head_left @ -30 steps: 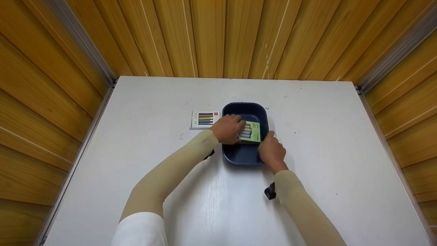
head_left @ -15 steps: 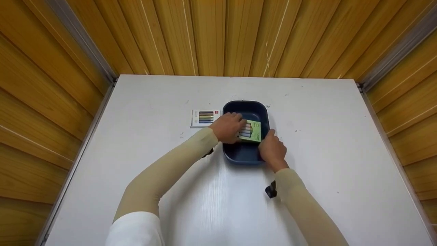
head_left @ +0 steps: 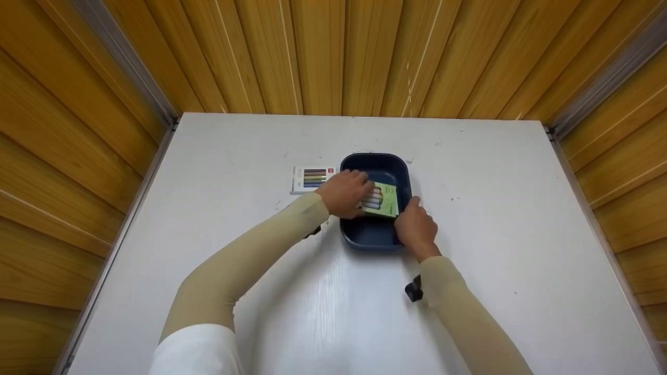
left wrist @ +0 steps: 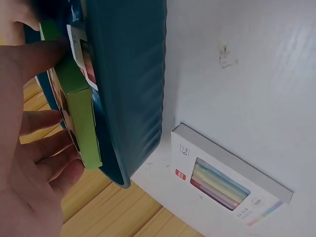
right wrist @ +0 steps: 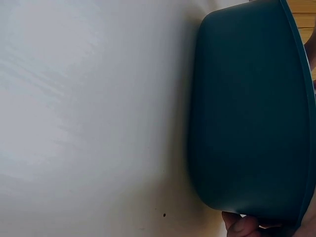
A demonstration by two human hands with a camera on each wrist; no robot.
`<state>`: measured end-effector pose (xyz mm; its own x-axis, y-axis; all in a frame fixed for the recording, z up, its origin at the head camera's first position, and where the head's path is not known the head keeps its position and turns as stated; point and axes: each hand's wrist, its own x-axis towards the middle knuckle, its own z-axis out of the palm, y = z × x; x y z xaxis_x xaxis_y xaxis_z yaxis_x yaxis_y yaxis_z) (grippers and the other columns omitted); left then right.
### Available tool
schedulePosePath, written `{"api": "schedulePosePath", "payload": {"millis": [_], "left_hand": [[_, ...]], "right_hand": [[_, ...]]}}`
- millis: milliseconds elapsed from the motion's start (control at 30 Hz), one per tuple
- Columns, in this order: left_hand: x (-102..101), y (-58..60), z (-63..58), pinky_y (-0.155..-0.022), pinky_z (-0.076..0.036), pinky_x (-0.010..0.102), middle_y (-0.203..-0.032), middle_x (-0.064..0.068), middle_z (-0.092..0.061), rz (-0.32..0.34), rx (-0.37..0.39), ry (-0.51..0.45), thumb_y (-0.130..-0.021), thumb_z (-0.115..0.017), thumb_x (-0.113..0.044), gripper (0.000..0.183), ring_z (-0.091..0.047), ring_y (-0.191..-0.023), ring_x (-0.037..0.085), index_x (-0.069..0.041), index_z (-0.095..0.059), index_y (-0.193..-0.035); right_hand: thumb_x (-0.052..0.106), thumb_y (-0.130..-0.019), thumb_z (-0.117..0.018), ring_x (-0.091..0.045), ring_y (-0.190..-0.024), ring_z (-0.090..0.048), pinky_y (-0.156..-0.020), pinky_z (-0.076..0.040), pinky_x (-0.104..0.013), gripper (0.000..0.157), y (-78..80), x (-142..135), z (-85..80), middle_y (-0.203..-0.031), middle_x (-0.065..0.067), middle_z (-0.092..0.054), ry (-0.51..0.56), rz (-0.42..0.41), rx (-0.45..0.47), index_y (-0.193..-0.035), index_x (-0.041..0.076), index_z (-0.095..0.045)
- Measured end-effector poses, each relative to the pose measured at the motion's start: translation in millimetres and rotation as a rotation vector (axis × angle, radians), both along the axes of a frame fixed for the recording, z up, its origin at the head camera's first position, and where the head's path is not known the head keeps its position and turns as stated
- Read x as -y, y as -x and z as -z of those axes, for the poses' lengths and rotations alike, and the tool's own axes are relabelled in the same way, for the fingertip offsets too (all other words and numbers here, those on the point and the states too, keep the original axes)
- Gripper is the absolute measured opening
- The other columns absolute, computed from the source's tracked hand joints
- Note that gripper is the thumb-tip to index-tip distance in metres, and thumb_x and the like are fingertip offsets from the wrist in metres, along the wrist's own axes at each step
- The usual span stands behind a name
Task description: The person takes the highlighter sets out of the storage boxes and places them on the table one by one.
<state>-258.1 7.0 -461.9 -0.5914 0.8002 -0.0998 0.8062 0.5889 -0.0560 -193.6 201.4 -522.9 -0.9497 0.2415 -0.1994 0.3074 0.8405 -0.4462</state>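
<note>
Left arm (head_left: 245,255) and right arm (head_left: 459,307) extend forward, left fingers (left wrist: 69,174) curled.

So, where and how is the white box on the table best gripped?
Probably across its long edges, near the left end, coming from above and the left: the white box lies flat, and its right end sits close to the blue container.
</note>
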Motion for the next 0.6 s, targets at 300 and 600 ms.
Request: {"api": "schedulePosePath", "payload": {"millis": [300,600], "left_hand": [[6.1,-2.2,-3.8,-0.098,-0.046,0.039,-0.127,0.011,-0.056,-0.014,-0.005,0.034,-0.086,-0.067,-0.046,0.062,-0.055,-0.113,0.026,-0.010,-0.050,-0.134],[11.5,-3.8,-4.3,-0.100,-0.046,0.040,-0.127,0.011,-0.055,-0.044,0.029,0.032,-0.086,-0.066,-0.046,0.063,-0.055,-0.112,0.026,-0.010,-0.048,-0.135]], "right_hand": [[0.014,-0.094,-0.041,-0.043,-0.094,-0.065,-0.074,-0.050,-0.053,0.039,0.7,0.9,0.3,-0.108,-0.027,-0.064,-0.014,0.001,0.018,-0.129,-0.004,-0.037],[0.016,-0.098,-0.036,-0.043,-0.095,-0.065,-0.074,-0.050,-0.053,0.038,1.2,0.9,1.9,-0.109,-0.027,-0.063,-0.020,0.007,0.033,-0.130,-0.004,-0.037]]}}
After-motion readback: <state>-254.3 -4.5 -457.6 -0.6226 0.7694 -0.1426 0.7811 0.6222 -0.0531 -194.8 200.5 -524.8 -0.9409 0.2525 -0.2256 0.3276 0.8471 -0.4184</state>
